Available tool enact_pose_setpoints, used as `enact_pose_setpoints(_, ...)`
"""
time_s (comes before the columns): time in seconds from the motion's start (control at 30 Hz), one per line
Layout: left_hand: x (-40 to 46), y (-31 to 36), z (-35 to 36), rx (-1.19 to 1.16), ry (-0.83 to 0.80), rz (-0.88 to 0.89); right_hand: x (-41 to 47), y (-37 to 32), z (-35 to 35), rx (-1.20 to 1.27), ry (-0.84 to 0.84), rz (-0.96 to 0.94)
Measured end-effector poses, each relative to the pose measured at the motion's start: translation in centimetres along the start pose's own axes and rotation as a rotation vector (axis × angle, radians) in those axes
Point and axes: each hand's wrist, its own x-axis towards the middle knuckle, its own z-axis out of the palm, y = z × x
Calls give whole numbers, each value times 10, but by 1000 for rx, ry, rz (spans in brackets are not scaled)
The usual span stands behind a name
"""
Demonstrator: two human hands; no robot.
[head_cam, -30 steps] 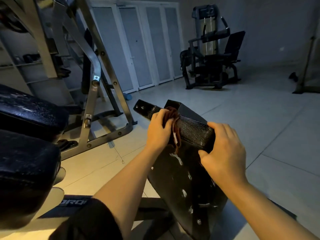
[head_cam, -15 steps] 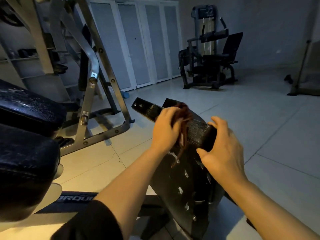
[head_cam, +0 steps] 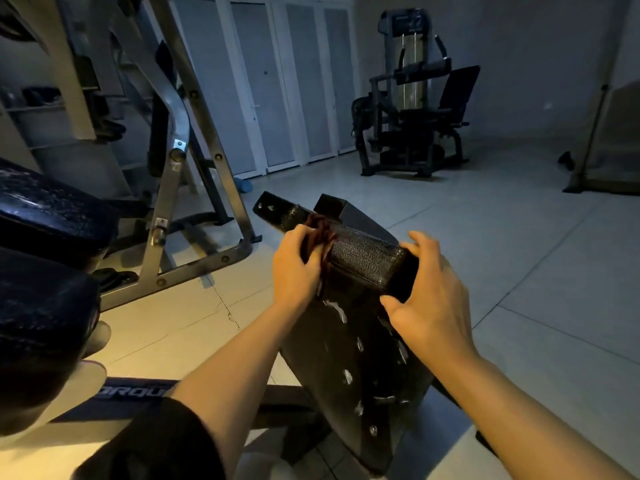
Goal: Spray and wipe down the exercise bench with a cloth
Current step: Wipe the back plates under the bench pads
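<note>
Since a moment ago, the left hand (head_cam: 299, 268) is sitting a little further left along the top of the pad, and the dark red cloth (head_cam: 320, 233) is bunching up nearer the far side of the black textured pad (head_cam: 367, 263). Its fingers are curling tightly round the cloth, pressing it against the upper edge of the pad, with a strand of cloth hanging down just beside the thumb. The right hand (head_cam: 427, 303) is gripping the near end of the same pad: the thumb is lying against the front face, the other fingers are bending over the top and far side, clasping it rather than lying flat. The pad is sitting at the top of a dark tilted panel (head_cam: 349, 368) dotted with pale specks. Further left, black bench cushions (head_cam: 45, 216) are lying beside a grey metal frame (head_cam: 194, 209). A weight machine (head_cam: 412, 109) is standing well apart across the tiled floor (head_cam: 519, 254).
</note>
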Motion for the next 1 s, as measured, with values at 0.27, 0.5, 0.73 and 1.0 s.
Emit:
enact_pose_setpoints(0.27,-45,31,4,-24,-280,513,1,4,8,-1,134,-48)
enact_pose_setpoints(0.5,24,1,3,-33,-121,-62,2,8,11,-49,162,-113)
enact_pose_setpoints(0.73,-56,47,4,-56,-255,487,2,9,12,33,183,-150)
enact_pose_setpoints(1.0,23,16,7,-46,-159,-32,2,7,8,-57,104,-75)
